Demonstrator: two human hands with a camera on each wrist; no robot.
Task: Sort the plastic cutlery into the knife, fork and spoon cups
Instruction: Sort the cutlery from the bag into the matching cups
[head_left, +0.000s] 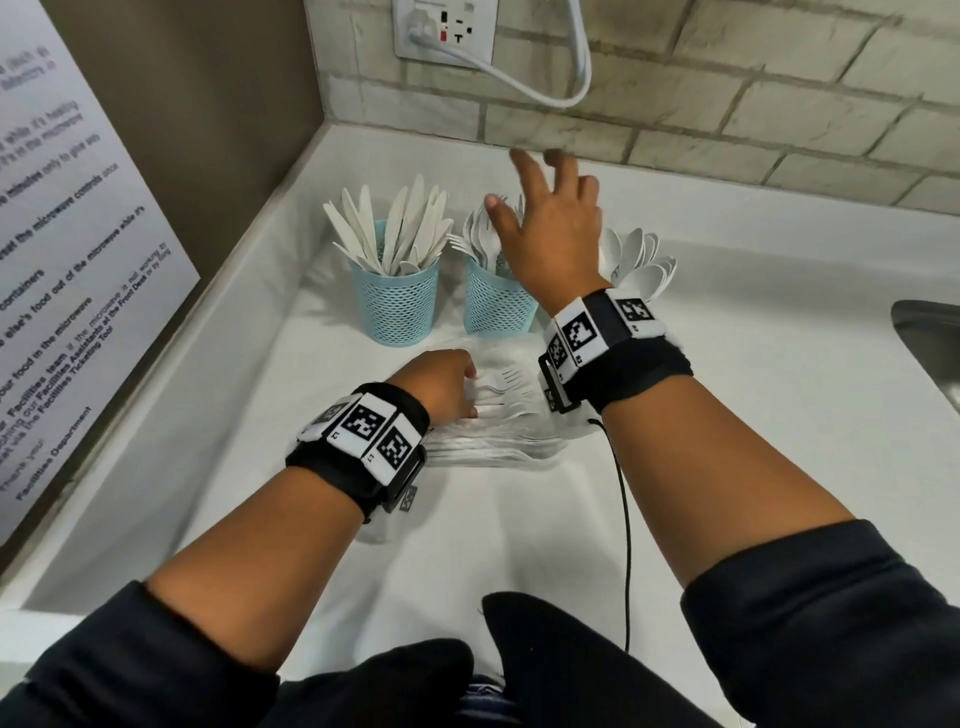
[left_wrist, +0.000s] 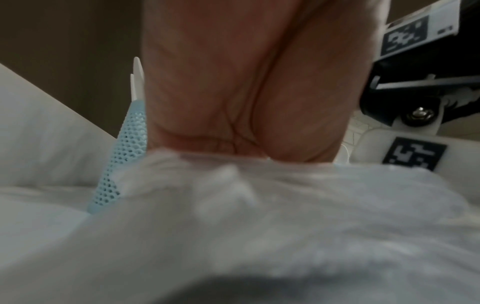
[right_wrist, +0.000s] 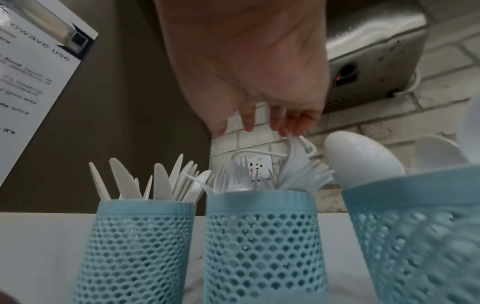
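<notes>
Three blue mesh cups stand in a row on the white counter. The knife cup is on the left and the fork cup in the middle. My right wrist hides the spoon cup in the head view, where only its spoons show. My right hand hovers over the fork cup with fingers spread and straight, holding nothing; its fingertips are just above the fork tines. A pile of white forks lies in front of the cups. My left hand rests on it, fingers curled round the handles.
A steel sink lies at the right edge. A wall outlet with a white cord sits on the brick wall behind the cups. A notice board leans along the left wall. A black cable trails from my right wrist.
</notes>
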